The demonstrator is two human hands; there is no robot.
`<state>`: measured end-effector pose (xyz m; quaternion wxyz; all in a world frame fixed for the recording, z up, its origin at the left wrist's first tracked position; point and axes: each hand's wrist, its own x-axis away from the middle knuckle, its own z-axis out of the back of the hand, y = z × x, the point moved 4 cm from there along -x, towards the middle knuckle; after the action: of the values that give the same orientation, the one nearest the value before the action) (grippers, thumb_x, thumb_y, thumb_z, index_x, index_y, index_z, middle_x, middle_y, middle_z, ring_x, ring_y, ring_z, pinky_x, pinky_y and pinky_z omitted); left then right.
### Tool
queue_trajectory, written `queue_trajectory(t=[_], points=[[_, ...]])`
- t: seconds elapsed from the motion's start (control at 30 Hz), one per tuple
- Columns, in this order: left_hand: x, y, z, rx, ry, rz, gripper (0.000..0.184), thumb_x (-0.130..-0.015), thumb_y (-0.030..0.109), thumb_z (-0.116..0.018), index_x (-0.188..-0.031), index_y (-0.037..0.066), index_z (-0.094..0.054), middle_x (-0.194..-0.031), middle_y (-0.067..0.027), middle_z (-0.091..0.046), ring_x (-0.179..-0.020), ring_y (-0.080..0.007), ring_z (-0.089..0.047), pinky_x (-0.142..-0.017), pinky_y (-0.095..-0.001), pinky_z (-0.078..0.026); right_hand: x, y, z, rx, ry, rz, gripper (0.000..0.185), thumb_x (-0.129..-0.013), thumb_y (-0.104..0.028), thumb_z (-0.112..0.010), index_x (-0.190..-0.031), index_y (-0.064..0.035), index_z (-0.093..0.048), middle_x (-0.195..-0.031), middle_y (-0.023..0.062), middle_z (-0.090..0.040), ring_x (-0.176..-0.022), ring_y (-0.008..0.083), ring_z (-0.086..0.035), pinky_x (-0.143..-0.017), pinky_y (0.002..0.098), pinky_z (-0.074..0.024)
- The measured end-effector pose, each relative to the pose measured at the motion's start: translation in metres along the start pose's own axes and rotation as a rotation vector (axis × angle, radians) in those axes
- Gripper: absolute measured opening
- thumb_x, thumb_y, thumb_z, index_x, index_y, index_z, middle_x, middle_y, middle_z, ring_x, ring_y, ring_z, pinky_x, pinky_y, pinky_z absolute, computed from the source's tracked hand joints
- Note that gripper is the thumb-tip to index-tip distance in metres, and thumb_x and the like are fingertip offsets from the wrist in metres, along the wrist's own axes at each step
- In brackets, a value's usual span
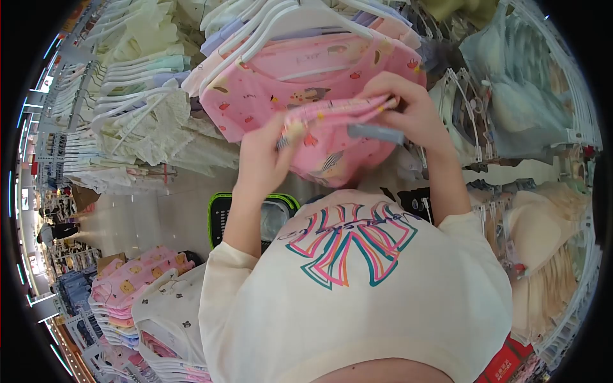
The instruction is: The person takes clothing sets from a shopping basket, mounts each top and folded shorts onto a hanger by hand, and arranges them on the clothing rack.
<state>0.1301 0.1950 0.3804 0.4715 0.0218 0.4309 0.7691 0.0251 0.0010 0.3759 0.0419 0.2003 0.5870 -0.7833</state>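
A pink printed top [239, 96] hangs on a white hanger [281, 27] at the front of a row of clothes. Below its neckline, both hands grip a folded pink printed garment [335, 113], its edge stretched between them. My left hand [263, 153] is closed on the left end, with the fingertips partly behind the cloth. At the right end, my right hand [408, 108] pinches the folded layers between thumb and fingers. A blurred grey strip, perhaps a tag [375, 133], hangs by my right hand. Whether the folded garment joins the hanging top, I cannot tell.
More hanging clothes [140, 83] line the left, and pale garments [511, 96] hang at the right. A black basket with a green rim [218, 198] is on the floor [137, 217] below. Stacked pink clothes [137, 274] hang at lower left. A distant person [60, 231] is at far left.
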Motion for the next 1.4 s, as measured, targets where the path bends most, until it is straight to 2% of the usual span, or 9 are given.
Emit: queue_trajectory(t=[0.1, 0.3, 0.5, 0.6, 0.73, 0.83, 1.07, 1.23, 1.4], points=[[-0.009, -0.023, -0.008, 0.134, -0.020, 0.127, 0.021, -0.086, 0.018, -0.056, -0.097, 0.001, -0.059, -0.061, -0.0097, -0.055, -0.055, -0.0141, -0.051, -0.053, -0.0271, -0.041, -0.008, 0.021, 0.002, 0.236, 0.005, -0.255, 0.024, -0.072, -0.001, -0.064, -0.096, -0.0011, -0.062, -0.089, 0.0009, -0.061, -0.081, 0.0059, -0.054, -0.073, 0.0201, -0.0420], [0.010, -0.015, 0.008, 0.493, -0.028, 0.207, 0.024, -0.089, 0.019, -0.056, -0.088, -0.004, -0.062, -0.066, 0.0083, -0.047, -0.062, -0.0020, -0.039, -0.053, -0.0190, -0.034, -0.002, 0.020, -0.006, -0.215, 0.057, -0.178, 0.024, -0.082, -0.009, -0.059, -0.105, -0.0021, -0.059, -0.095, -0.0003, -0.060, -0.086, 0.0062, -0.054, -0.077, 0.0207, -0.0426], [0.007, -0.046, 0.007, 0.506, 0.154, 0.346, 0.020, -0.084, 0.016, -0.061, -0.094, -0.001, -0.061, -0.077, 0.0021, -0.056, -0.070, -0.0054, -0.048, -0.064, -0.0203, -0.040, -0.008, 0.023, -0.012, -0.486, 0.113, -0.231, 0.027, -0.084, -0.012, -0.059, -0.110, -0.0035, -0.057, -0.091, 0.0005, -0.059, -0.084, 0.0067, -0.055, -0.073, 0.0219, -0.0448], [0.009, -0.023, 0.024, 0.066, 0.420, 0.067, 0.035, -0.078, 0.017, -0.067, -0.108, 0.000, -0.055, -0.099, -0.0068, -0.057, -0.086, -0.0126, -0.053, -0.074, -0.0255, -0.042, -0.008, 0.023, -0.021, -0.691, 0.210, -0.231, 0.030, -0.084, -0.009, -0.058, -0.113, -0.0028, -0.054, -0.098, 0.0037, -0.058, -0.088, 0.0091, -0.056, -0.077, 0.0226, -0.0462], [0.022, 0.002, -0.007, 0.472, -0.019, 0.133, 0.072, -0.069, 0.019, -0.076, -0.128, 0.003, -0.038, -0.121, -0.0133, -0.048, -0.102, -0.0207, -0.052, -0.085, -0.0308, -0.042, -0.004, -0.001, -0.045, -0.793, 0.302, -0.238, 0.032, -0.085, -0.006, -0.056, -0.116, -0.0013, -0.050, -0.103, 0.0071, -0.057, -0.094, 0.0118, -0.057, -0.080, 0.0245, -0.0479], [0.023, 0.014, -0.026, 0.406, -0.014, 0.021, 0.087, -0.067, 0.012, -0.076, -0.134, 0.002, -0.021, -0.122, -0.0148, -0.045, -0.108, -0.0229, -0.050, -0.088, -0.0322, -0.043, 0.001, -0.017, -0.077, -0.551, 0.176, -0.123, 0.033, -0.087, -0.003, -0.050, -0.120, -0.0015, -0.048, -0.114, 0.0072, -0.053, -0.100, 0.0126, -0.054, -0.084, 0.0275, -0.0461], [0.021, -0.018, -0.017, 0.446, 0.155, 0.068, 0.054, -0.075, 0.004, -0.066, -0.120, 0.002, -0.037, -0.107, -0.0084, -0.051, -0.096, -0.0108, -0.051, -0.081, -0.0242, -0.043, 0.008, -0.029, -0.095, 0.151, 0.051, 0.100, 0.042, -0.083, 0.004, -0.048, -0.124, -0.0022, -0.046, -0.120, 0.0103, -0.051, -0.106, 0.0219, -0.052, -0.090, 0.0333, -0.0413], [0.016, -0.032, -0.009, 0.693, 0.188, 0.288, 0.019, -0.090, 0.009, -0.050, -0.106, 0.000, -0.056, -0.093, 0.0014, -0.055, -0.087, -0.0052, -0.049, -0.074, -0.0187, -0.040, 0.003, -0.029, -0.071, 0.486, 0.178, 0.340, 0.045, -0.075, -0.004, -0.059, -0.119, -0.0103, -0.050, -0.108, 0.0104, -0.055, -0.102, 0.0291, -0.050, -0.089, 0.0398, -0.0393], [0.010, -0.021, -0.009, 0.899, 0.120, 0.302, 0.026, -0.090, 0.017, -0.052, -0.109, -0.001, -0.056, -0.087, 0.0036, -0.058, -0.073, -0.0020, -0.048, -0.063, -0.0198, -0.040, -0.003, -0.010, -0.051, 0.606, 0.316, 0.278, 0.060, -0.064, -0.012, -0.075, -0.119, -0.0084, -0.051, -0.118, 0.0118, -0.048, -0.109, 0.0273, -0.045, -0.093, 0.0384, -0.0355]])
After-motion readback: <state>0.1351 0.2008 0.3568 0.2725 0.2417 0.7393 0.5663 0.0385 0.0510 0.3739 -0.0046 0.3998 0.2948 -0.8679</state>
